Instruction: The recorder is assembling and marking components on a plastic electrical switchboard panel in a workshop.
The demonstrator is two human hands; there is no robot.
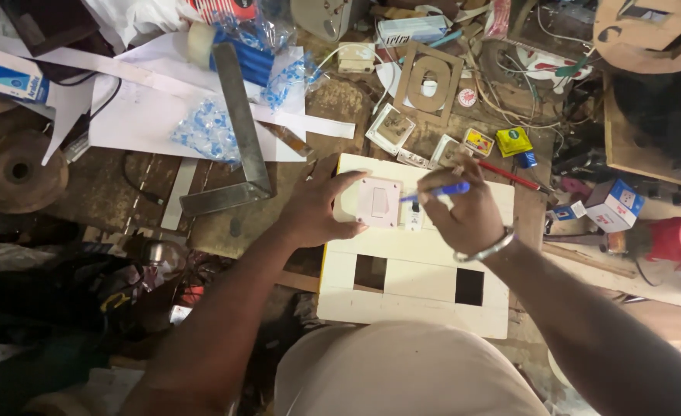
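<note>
Switch plate, square, pale pink plastic (378,202), sits flat on the cream-painted wooden board (425,296), near its top edge, above the two square cut-outs. My left hand (319,209) is spread around the plate's left side, thumb and fingers pinning it down. My right hand (464,212) is closed on a blue pen (437,191), tip just at the plate's right edge. I judge this is the marking step: tracing the plate's outline on the board. Next calls for a steady plate and a pen kept tight to the edge. Beyond the board's top left lies a grey metal angle bracket (240,131); off its right side, a red cup (679,239).
</note>
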